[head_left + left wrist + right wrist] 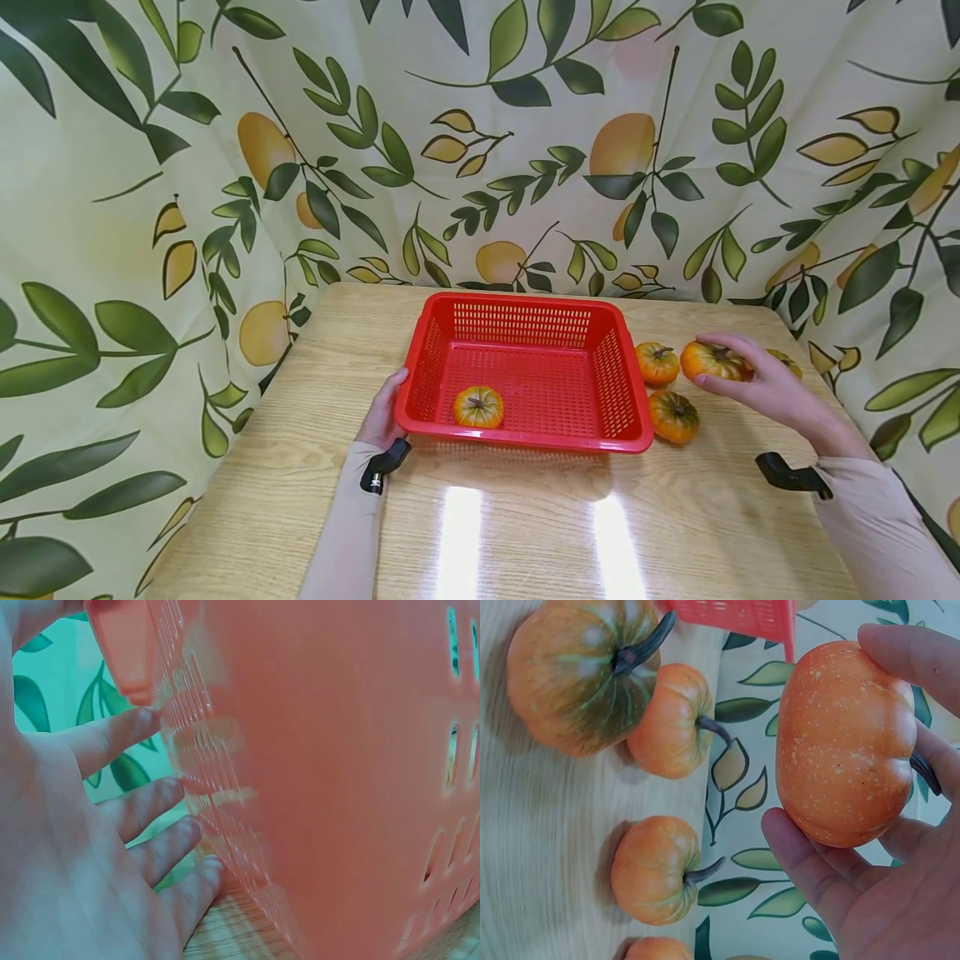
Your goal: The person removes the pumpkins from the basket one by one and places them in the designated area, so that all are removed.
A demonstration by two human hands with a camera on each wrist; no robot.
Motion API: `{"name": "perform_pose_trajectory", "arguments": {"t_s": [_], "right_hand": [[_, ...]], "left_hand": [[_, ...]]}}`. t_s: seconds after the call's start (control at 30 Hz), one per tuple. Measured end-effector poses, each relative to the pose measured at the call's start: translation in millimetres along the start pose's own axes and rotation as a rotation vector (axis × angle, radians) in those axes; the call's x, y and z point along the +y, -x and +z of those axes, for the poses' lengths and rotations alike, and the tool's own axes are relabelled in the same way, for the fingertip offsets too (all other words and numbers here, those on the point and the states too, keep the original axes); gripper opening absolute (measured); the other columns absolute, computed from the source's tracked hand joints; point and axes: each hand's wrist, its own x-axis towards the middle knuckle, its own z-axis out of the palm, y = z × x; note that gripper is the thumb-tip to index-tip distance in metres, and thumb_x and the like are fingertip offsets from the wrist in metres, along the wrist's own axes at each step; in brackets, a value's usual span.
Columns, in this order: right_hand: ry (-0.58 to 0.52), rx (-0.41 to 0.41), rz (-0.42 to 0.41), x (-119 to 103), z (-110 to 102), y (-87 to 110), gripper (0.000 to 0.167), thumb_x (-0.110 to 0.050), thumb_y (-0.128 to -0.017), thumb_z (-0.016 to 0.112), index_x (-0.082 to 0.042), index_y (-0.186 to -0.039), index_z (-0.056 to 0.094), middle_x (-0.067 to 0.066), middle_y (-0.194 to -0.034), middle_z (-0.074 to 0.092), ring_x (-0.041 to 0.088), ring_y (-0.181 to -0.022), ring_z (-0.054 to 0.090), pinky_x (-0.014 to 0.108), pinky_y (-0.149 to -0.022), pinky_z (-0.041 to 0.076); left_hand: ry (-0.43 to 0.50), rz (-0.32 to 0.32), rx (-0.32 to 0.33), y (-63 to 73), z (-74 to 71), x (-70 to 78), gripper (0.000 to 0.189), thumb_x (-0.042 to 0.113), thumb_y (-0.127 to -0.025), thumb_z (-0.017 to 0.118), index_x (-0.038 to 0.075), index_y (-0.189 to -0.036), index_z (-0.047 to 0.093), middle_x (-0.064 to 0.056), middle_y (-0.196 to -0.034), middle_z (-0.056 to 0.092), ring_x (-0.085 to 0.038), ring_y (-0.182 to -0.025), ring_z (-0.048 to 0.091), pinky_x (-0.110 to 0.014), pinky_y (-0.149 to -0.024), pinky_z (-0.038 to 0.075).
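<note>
My left hand [381,413] is at the left side of a red plastic basket [525,444]. In the left wrist view its fairly straight fingers [124,739] spread against the slotted wall. One small orange pumpkin [478,407] sits inside, near the front left corner. Off to the right, my right hand [776,387] grips another pumpkin [844,742] between thumb and fingers, its stem toward the palm in the right wrist view. That pumpkin appears lifted, apart from the others. Two more pumpkins, one at the back [657,363] and one in front [673,417], stand beside the basket's right wall.
Another pumpkin [783,362] shows partly behind the right hand; a further one [658,949] is cut off at the bottom of the right wrist view. The wooden table [300,500] is bordered by a leaf-patterned cloth [390,183] at the back and sides.
</note>
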Motion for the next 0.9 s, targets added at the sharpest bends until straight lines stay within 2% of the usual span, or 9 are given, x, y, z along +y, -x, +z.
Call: {"name": "perform_pose_trajectory", "arguments": {"t_s": [0.2, 0.33, 0.57, 0.9], "right_hand": [[0.017, 0.036, -0.007, 9, 0, 3.6, 0.064, -0.032, -0.096, 0.070, -0.009, -0.149, 0.043, 0.029, -0.152, 0.035, 0.046, -0.125, 0.037, 0.063, -0.089, 0.043], [0.007, 0.047, -0.011, 15, 0, 5.5, 0.063, -0.030, -0.096, 0.070, -0.008, -0.148, 0.044, 0.028, -0.151, 0.037, 0.045, -0.126, 0.037, 0.066, -0.092, 0.039], [-0.009, 0.024, 0.024, 22, 0, 9.2, 0.066, -0.032, -0.097, 0.069, -0.008, -0.151, 0.041, 0.031, -0.154, 0.031, 0.054, -0.131, 0.031, 0.074, -0.094, 0.033], [-0.017, 0.040, 0.030, 33, 2, 15.0, 0.065, -0.029, -0.097, 0.069, -0.002, -0.148, 0.041, 0.036, -0.150, 0.031, 0.053, -0.128, 0.032, 0.073, -0.095, 0.031]], "left_hand": [[0.000, -0.014, 0.017, 0.7, 1.1, 1.3, 0.048, 0.047, -0.104, 0.043, 0.014, -0.139, 0.046, -0.006, -0.131, 0.062, -0.021, -0.114, 0.063, -0.034, -0.094, 0.057], [0.001, -0.016, 0.014, 1.4, 0.6, 1.9, 0.050, 0.047, -0.105, 0.042, 0.012, -0.141, 0.045, -0.006, -0.130, 0.062, -0.020, -0.113, 0.064, -0.033, -0.094, 0.057], [0.008, -0.006, 0.004, 3.1, 1.2, 3.2, 0.053, 0.046, -0.106, 0.040, 0.009, -0.143, 0.043, -0.005, -0.128, 0.064, -0.020, -0.112, 0.064, -0.033, -0.094, 0.057], [0.000, -0.010, 0.020, 2.4, 2.0, 2.3, 0.053, 0.047, -0.105, 0.042, 0.010, -0.142, 0.044, -0.006, -0.130, 0.063, -0.020, -0.113, 0.064, -0.032, -0.093, 0.057]]}}
